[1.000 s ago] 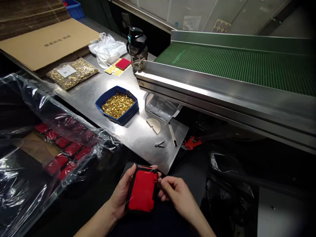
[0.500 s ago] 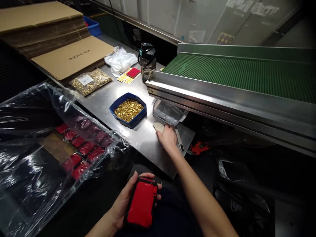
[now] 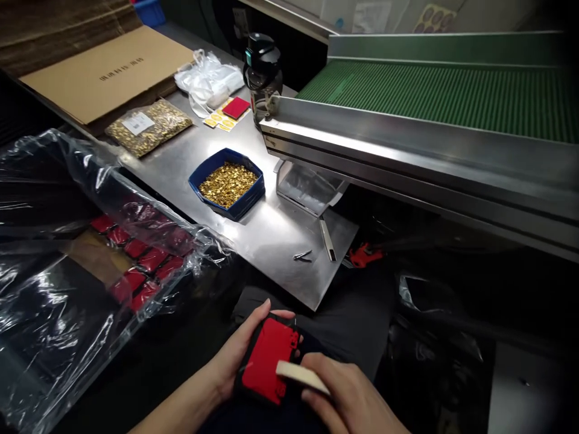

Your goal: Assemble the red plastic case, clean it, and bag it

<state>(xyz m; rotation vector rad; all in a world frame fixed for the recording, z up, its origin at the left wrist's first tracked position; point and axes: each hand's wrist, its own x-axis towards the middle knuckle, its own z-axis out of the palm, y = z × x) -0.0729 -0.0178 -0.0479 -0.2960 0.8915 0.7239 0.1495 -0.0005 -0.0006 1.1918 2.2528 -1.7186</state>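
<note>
**Hand Positions: Case and Wedge**

The conveyor (image 3: 429, 102) runs right of the tray (image 3: 244, 204) and beyond it. The table (image 3: 271, 241) carries the tray, which is filled with small brass parts. A film-covered box (image 3: 67, 283) of red parts lies left of the tray, nearer the person.

The left hand (image 3: 233, 358) is well nearer than the tray, past the table edge. It is half closed and cups the case (image 3: 269, 355) from below. The thumb lies along the case's left edge, and the fingertips hook over its far right edge. The case faces red side up.

The right hand (image 3: 355, 398), just right of the case, is pinched shut on a cream wedge (image 3: 298, 375). The wedge's free end rests on the red face.
</note>
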